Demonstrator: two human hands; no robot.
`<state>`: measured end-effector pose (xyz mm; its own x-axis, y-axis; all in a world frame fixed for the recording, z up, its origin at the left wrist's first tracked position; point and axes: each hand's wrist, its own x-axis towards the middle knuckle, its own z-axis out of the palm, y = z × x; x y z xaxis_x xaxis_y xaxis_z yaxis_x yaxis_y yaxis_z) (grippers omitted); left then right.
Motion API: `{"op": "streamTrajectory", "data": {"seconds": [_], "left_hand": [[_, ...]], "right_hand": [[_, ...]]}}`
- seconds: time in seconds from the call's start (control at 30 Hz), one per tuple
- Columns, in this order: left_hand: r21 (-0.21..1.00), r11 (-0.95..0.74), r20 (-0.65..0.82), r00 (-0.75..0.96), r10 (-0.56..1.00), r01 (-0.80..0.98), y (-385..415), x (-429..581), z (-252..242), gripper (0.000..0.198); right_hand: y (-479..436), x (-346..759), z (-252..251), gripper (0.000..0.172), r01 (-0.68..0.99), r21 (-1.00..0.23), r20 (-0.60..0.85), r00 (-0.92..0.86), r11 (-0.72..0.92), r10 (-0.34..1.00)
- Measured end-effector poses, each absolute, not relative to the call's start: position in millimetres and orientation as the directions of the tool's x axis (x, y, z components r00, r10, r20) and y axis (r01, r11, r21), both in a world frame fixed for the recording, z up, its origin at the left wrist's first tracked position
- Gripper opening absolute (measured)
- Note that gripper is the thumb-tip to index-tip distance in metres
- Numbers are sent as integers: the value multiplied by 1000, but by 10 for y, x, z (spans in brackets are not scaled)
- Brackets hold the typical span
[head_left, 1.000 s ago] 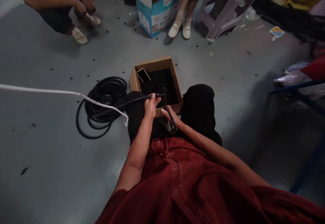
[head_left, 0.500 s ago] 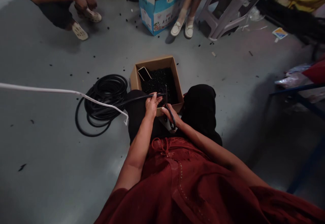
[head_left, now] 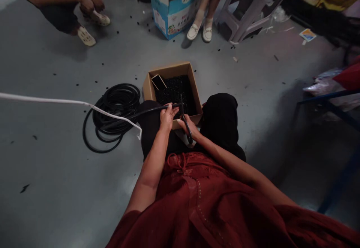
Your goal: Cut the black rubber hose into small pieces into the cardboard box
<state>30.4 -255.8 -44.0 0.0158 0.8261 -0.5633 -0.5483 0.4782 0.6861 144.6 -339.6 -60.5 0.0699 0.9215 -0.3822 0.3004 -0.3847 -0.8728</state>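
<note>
Head view, left hand [head_left: 168, 118]: closed firmly around a black corrugated tube [head_left: 149, 111].
Right hand [head_left: 187, 129]: curled around black-handled scissors [head_left: 186, 125], blades upright at the tube's end.
Tube: runs from a coil [head_left: 112, 117] on the floor [head_left: 56, 173] to above the box.
Cardboard box [head_left: 168, 70]: on the floor, holding small black pieces [head_left: 176, 92] and a phone [head_left: 158, 82].
</note>
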Motion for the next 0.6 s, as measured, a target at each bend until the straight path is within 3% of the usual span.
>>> {"op": "streamTrajectory", "data": {"seconds": [0.17, 0.6], "left_hand": [[682, 466, -557, 13, 831, -564, -2557, 306, -421, 6], [693, 460, -563, -18, 826, -555, -2557, 330, -446, 9]], "right_hand": [[-3377, 1440, -525, 49, 286, -857, -424, 81, -428, 902], [-3351, 1444, -539, 46, 240, -866, -439, 55, -438, 897]]}}
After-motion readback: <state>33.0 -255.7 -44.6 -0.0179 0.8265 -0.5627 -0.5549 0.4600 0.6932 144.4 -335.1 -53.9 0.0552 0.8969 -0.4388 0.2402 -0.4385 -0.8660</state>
